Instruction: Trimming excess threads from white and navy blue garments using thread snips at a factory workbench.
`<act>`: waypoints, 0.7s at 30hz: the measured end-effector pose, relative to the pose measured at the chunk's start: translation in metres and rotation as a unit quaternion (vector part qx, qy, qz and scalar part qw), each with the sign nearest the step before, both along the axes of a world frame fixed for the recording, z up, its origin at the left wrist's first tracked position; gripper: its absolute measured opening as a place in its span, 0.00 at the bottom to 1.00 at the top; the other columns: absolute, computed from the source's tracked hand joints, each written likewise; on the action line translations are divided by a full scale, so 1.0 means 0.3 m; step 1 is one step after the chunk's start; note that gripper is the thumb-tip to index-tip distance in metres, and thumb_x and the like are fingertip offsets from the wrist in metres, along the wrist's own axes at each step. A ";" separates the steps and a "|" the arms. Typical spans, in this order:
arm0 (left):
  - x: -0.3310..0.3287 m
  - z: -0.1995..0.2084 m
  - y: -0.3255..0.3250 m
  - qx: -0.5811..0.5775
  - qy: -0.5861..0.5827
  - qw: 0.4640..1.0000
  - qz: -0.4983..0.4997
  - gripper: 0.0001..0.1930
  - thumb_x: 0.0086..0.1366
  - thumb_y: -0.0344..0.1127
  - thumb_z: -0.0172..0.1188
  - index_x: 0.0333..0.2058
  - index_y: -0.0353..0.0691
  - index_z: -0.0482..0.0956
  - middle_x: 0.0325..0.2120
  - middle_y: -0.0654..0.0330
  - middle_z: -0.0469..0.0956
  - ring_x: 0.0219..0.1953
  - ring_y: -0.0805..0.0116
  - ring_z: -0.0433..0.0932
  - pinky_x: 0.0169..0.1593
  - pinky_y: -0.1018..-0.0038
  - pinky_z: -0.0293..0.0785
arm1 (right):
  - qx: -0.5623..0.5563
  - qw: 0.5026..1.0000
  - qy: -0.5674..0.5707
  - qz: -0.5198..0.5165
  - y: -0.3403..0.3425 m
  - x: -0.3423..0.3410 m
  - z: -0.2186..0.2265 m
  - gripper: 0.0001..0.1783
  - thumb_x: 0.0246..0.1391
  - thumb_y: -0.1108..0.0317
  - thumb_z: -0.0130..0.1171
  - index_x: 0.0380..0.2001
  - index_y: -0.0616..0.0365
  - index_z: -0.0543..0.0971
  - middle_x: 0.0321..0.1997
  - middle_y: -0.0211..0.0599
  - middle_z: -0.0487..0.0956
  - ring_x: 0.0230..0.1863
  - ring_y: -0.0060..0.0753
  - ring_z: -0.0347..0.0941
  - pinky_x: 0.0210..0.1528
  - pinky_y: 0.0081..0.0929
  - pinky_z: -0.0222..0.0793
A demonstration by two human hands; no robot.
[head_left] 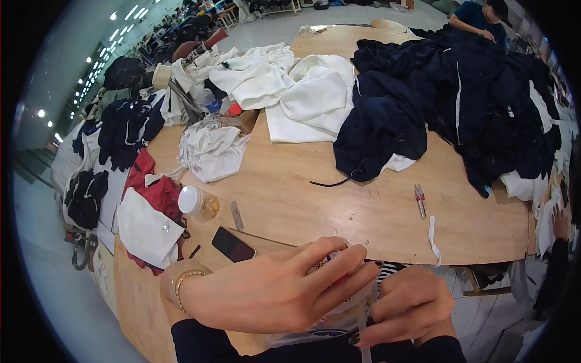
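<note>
Close to my body, below the table's front edge, both my hands are at a clear plastic item [330, 327] with dark print, partly hidden; whether it is a bag or a cup I cannot tell. My left hand [290, 284], with a gold bracelet and a bangle at the wrist, reaches across its top with fingers curled over it. To its right, my right hand [408, 302] is closed, thumb and fingers pinching a narrow, pale, translucent strip [365, 323] that hangs down. Black-and-white striped cloth [390, 269] shows between the hands.
On the wooden table [290, 181] lie a phone [233, 244], a lidded jar [200, 203], thread snips [420, 201] and a white tape [433, 241]. White garments [311, 97] and navy garments [448, 97] are piled farther back. A co-worker [481, 21] is at the far right.
</note>
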State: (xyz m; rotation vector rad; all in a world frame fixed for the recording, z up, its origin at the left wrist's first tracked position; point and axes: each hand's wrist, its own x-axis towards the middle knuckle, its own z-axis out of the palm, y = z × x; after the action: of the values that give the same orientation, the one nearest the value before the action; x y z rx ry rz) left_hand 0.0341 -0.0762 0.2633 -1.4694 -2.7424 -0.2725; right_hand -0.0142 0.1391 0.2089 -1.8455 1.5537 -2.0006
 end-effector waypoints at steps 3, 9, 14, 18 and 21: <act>0.007 0.015 -0.002 0.002 -0.006 1.000 0.009 0.34 0.46 0.45 0.60 0.50 0.27 0.70 0.45 0.47 0.67 0.47 0.53 0.70 0.51 0.67 0.71 | 0.002 1.000 0.004 -0.001 0.000 0.000 -0.002 0.09 0.42 0.74 0.66 0.30 0.60 0.82 0.27 0.33 0.73 0.21 0.27 0.72 0.21 0.21 0.67; 0.013 0.015 -0.001 0.012 -0.045 0.999 0.015 0.36 0.44 0.45 0.59 0.50 0.26 0.70 0.45 0.47 0.68 0.47 0.53 0.70 0.50 0.67 0.71 | -0.003 1.000 -0.008 0.008 0.002 -0.004 0.007 0.08 0.44 0.73 0.66 0.31 0.61 0.82 0.27 0.34 0.74 0.21 0.27 0.72 0.21 0.22 0.68; 0.015 0.036 0.002 -0.015 -0.041 0.999 0.006 0.36 0.43 0.45 0.59 0.50 0.26 0.70 0.45 0.47 0.68 0.47 0.53 0.70 0.51 0.67 0.71 | -0.009 1.000 -0.015 0.021 0.006 -0.006 0.006 0.08 0.45 0.72 0.65 0.31 0.62 0.82 0.28 0.34 0.75 0.21 0.28 0.73 0.21 0.22 0.68; 0.011 0.039 0.010 -0.016 -0.044 0.999 0.004 0.35 0.45 0.45 0.59 0.51 0.27 0.70 0.45 0.48 0.68 0.47 0.54 0.70 0.50 0.68 0.72 | -0.023 0.999 -0.033 0.015 0.006 -0.003 0.004 0.08 0.38 0.71 0.69 0.27 0.60 0.85 0.23 0.33 0.76 0.14 0.24 0.65 0.14 0.21 0.53; 0.019 0.044 0.009 -0.014 -0.045 0.999 0.007 0.35 0.46 0.45 0.59 0.51 0.28 0.70 0.45 0.49 0.68 0.48 0.55 0.70 0.49 0.69 0.73 | -0.040 0.998 -0.038 0.004 0.004 0.013 0.000 0.10 0.38 0.71 0.69 0.27 0.61 0.85 0.22 0.35 0.76 0.14 0.25 0.65 0.14 0.20 0.53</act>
State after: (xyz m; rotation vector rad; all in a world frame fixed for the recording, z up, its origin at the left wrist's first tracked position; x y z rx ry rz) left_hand 0.0398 -0.0734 0.2766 -1.4807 -2.8368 -0.3073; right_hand -0.0103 0.1403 0.2088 -1.7743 1.4661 -2.1333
